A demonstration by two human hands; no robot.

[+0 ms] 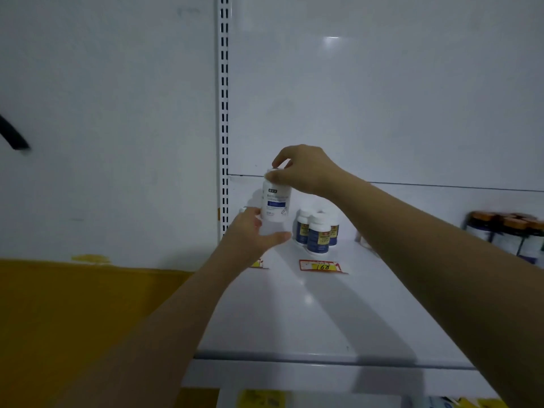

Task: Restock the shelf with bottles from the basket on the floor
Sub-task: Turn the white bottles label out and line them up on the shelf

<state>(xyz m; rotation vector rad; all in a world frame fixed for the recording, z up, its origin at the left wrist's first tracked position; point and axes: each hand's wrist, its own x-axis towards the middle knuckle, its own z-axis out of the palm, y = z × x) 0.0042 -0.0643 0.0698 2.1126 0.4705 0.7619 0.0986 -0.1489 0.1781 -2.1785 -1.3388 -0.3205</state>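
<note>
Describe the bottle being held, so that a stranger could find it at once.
On the white shelf, go to the back left corner by the slotted post. There the right hand pinches the cap of a bottle above the left hand. Unlike the blue-and-yellow bottles beside it, its label is mostly white with one blue band.

White bottle (276, 201): label text illegible.

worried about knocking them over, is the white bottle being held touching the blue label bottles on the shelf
Apart. The head view shows a bare strip of shelf between the white bottle and the blue-label bottles to its right.
</note>
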